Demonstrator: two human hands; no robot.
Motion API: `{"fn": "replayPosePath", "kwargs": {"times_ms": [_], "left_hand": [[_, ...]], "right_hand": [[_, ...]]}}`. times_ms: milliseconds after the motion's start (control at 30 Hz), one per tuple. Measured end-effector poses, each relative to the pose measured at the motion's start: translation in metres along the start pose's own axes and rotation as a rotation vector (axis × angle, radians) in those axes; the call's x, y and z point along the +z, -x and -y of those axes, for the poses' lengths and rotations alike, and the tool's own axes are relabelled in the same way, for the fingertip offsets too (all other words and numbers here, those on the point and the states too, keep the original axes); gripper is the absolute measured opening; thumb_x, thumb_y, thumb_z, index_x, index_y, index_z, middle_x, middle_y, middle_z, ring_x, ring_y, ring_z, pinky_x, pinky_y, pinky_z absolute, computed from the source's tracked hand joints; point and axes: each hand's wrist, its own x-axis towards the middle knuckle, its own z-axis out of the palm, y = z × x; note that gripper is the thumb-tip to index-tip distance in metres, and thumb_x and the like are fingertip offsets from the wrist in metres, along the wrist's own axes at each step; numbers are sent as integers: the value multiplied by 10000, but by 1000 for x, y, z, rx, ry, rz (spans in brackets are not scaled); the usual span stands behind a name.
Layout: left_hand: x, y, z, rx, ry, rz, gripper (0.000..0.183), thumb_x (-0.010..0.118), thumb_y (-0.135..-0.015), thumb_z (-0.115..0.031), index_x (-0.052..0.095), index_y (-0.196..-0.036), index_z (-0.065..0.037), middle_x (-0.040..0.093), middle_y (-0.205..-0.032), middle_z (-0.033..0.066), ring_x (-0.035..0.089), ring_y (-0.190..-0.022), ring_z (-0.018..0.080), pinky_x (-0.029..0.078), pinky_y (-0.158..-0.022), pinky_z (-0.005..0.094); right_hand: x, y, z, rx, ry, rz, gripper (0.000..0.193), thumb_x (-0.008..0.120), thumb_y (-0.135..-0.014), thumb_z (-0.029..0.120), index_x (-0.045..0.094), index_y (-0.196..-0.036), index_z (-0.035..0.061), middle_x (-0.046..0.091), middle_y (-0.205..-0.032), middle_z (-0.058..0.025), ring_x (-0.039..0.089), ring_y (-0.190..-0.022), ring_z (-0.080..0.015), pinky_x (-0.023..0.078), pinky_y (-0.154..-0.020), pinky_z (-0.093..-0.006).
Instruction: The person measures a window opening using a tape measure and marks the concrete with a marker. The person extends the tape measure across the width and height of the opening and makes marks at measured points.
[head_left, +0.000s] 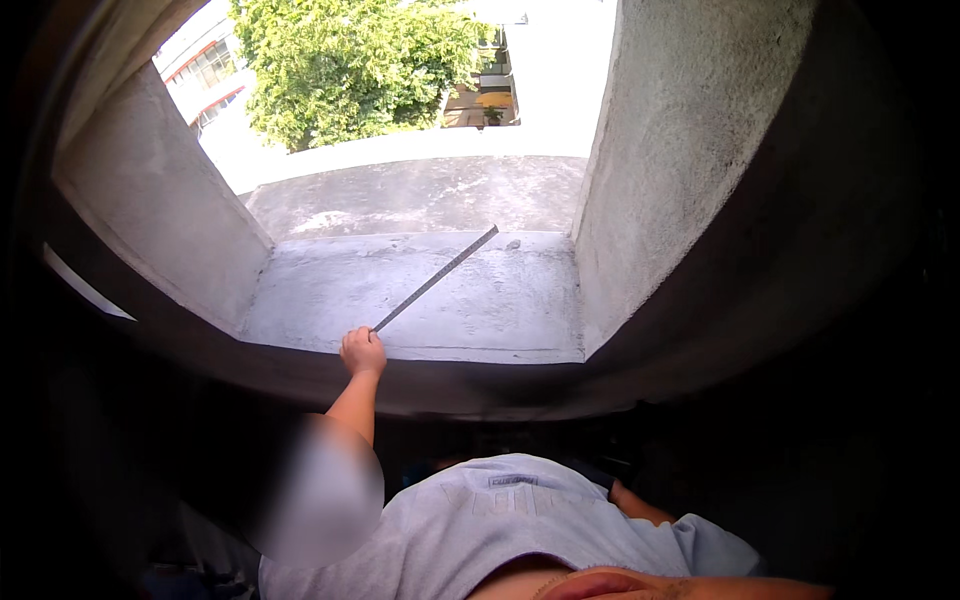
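Observation:
My left hand (362, 352) is closed around the near end of a long, thin, dark ruler (436, 278), at the front edge of a pale concrete window sill (330, 290). From my fist the ruler slants away to the right, over the sill. Its far tip is close to the sill's back edge. Fine marks seem to run along it, too small to read. My right arm hangs low by my right side, and only a bit of my right hand (622, 496) shows beside the grey shirt. Its fingers are lost in shadow.
Rough concrete side walls, a left wall (160, 200) and a right wall (680, 130), frame the opening. Beyond the sill lies a weathered outer ledge (420, 195). Outside stand a leafy green tree (350, 70) and buildings. A small dark lump (514, 244) sits near the ruler's tip.

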Motion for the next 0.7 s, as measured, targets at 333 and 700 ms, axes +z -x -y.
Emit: {"fn": "replayPosePath", "kwargs": {"times_ms": [333,700], "left_hand": [[-2,12,-5,-58,-71,22,177,661,-971,-226,735,-1099,-128,693,-1186,76,592,-1238,316,440,-1060,527],[-2,11,-5,-50,-71,49,191,664,-971,-237,741,-1111,-133,697,-1182,78,594,-1237,322,446,-1058,527]], "right_hand": [[4,8,13,120,-74,200,318,635,-1000,270,799,-1193,77,799,-1140,-105,735,-1072,-284,575,-970,-466],[-27,40,41,219,-193,526,395,764,-928,307,790,-1241,67,800,-1151,-106,740,-1043,-262,593,-920,-489]]}}
